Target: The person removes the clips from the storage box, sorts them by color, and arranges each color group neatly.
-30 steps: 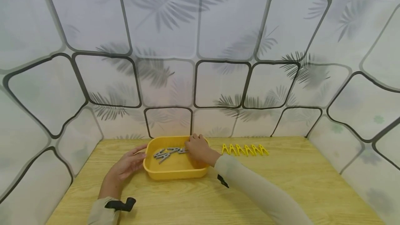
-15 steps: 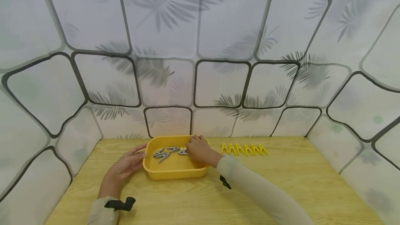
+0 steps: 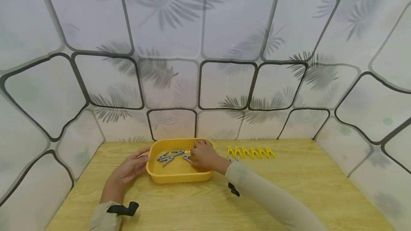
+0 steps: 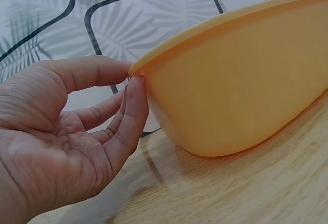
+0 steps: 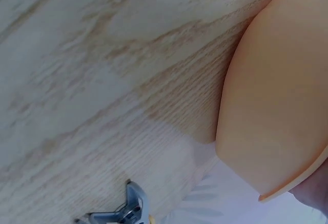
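Note:
My left hand (image 3: pixel 133 167) pinches the left rim of a yellow plastic basin (image 3: pixel 181 178) between thumb and fingers; the left wrist view shows this grip on the basin wall (image 4: pixel 230 80) closely. My right hand (image 3: pixel 205 154) reaches over the right rim into the basin, fingers bent downward. A grey clothespin (image 3: pixel 187 158) lies right at its fingers; the fingertips are hidden, so a hold on it cannot be told. Several other grey clothespins (image 3: pixel 167 159) lie loose in the basin's left half. In the right wrist view my right hand (image 5: pixel 311 190) is mostly behind the basin wall.
Several yellow clothespins (image 3: pixel 250 152) stand in a row on the wooden table (image 3: pixel 305 174) to the right. A grey clothespin (image 5: pixel 132 208) sits on the table near them, partly behind the right sleeve in the head view. Patterned cloth walls (image 3: pixel 224 85) enclose the table.
The grey clothespin at my right fingers has turned and shifted slightly. My right wrist has moved a little right and down, uncovering a grey clothespin by the yellow row. The left hand stays put.

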Demonstrator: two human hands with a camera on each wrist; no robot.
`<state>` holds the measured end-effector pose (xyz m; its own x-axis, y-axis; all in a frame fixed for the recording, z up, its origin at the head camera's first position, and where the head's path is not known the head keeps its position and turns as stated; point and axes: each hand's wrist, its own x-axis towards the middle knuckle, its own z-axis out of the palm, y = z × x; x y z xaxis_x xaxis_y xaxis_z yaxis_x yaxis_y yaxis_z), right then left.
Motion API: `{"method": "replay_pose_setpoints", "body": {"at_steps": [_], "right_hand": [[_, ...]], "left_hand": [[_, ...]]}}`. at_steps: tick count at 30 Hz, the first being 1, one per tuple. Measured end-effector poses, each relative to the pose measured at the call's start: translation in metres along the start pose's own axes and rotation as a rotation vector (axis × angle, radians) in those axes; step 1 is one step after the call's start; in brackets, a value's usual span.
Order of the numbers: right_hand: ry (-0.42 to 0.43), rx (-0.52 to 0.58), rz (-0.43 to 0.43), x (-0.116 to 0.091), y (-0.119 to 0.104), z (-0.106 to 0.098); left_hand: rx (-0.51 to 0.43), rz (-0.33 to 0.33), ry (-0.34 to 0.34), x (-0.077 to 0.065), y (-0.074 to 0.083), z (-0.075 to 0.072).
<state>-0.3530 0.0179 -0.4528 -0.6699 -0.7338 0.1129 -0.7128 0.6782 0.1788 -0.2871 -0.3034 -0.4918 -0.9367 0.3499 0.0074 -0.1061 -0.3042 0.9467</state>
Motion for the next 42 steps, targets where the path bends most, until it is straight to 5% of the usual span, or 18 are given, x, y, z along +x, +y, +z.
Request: {"method": "replay_pose_setpoints", "body": {"at_steps": [16, 32, 42], "right_hand": [[-0.007, 0.233, 0.025, -0.010, 0.002, -0.009], [0.292, 0.236, -0.061, -0.053, 0.016, -0.024], [0.433, 0.270, -0.018, -0.083, 0.043, -0.020]], "left_hand": [[-0.013, -0.026, 0.025, 0.001, 0.001, -0.001], [-0.014, -0.028, 0.014, 0.002, -0.001, -0.001], [0.007, -0.033, 0.031, 0.001, 0.001, 0.001]]}}
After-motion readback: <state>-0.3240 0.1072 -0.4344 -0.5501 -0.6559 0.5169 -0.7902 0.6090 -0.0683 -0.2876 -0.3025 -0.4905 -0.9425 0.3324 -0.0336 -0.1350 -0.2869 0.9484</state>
